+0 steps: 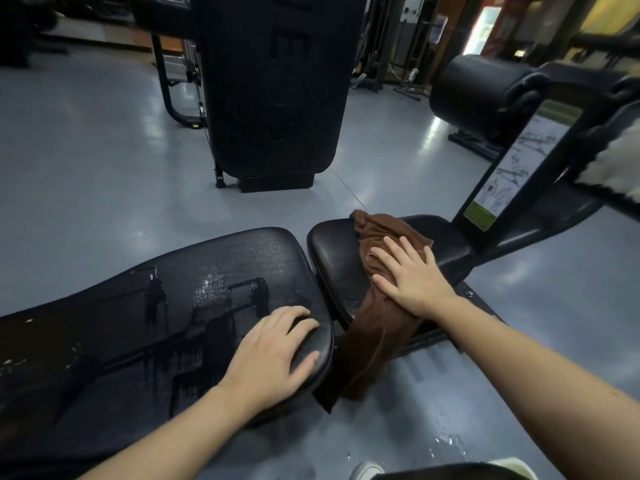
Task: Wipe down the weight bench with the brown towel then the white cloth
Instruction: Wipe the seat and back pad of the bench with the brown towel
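The brown towel (pixel 381 271) is draped across the seat pad (pixel 332 258) of the weight bench, its long axis running from the far edge toward the near side, where the tail hangs off the pad's near edge toward the floor. The right hand (pixel 412 275) is pressed flat on the towel's middle, fingers spread and straight, nothing pinched. The left hand (pixel 273 351) is rested on the right end of the long back pad (pixel 173 306), fingers loosely bent over its rim, nothing held. That pad is seen wet and streaked, lying left of the towel, so the next wipe is judged to go leftward. The white cloth (pixel 613 161) is seen far right on the machine frame, well apart from both hands, nearer the right.
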A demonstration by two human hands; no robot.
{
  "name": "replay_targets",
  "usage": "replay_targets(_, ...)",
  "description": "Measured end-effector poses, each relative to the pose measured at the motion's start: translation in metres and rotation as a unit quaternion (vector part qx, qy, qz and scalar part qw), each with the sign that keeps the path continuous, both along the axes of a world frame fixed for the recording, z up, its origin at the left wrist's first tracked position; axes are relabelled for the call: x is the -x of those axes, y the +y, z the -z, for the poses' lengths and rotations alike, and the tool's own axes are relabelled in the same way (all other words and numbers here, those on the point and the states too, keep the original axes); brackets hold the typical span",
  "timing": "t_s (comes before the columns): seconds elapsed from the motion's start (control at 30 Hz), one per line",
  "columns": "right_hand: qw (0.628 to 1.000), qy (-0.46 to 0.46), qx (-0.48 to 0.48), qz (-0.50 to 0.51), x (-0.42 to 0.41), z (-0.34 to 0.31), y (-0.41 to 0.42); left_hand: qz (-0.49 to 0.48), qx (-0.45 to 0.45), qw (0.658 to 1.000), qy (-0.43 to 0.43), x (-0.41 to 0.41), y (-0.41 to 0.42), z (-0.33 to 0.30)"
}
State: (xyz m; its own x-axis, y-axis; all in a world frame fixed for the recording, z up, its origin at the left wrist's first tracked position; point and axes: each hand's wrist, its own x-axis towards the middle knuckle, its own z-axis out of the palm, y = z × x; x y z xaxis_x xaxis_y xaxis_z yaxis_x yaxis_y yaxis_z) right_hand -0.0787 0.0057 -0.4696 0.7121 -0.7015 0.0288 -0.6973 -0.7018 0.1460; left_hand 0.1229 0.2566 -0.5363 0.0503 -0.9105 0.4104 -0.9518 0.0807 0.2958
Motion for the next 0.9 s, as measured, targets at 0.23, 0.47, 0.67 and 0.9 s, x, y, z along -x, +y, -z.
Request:
replay_targets(0.23,0.993,-0.024,-0.006,0.119,0.030,-0.009,-0.040,0.000,0.015,1.000,0.000,-0.007,-0.006,0.001)
replay_targets(0.47,0.987,-0.005,-0.026,0.160,-0.013,-0.010,-0.043,-0.003,0.016,1.000,0.009,-0.005,-0.008,0.002)
replay_targets(0.67,0.999,0.031,-0.019,0.040,-0.059,0.000,0.000,-0.005,0.015,1.000,0.007,-0.004,-0.007,0.000)
replay_targets(0.9,0.998,0.027,0.001,-0.053,-0.035,0.015,0.048,-0.005,0.017,1.000,-0.016,-0.005,-0.007,0.000)
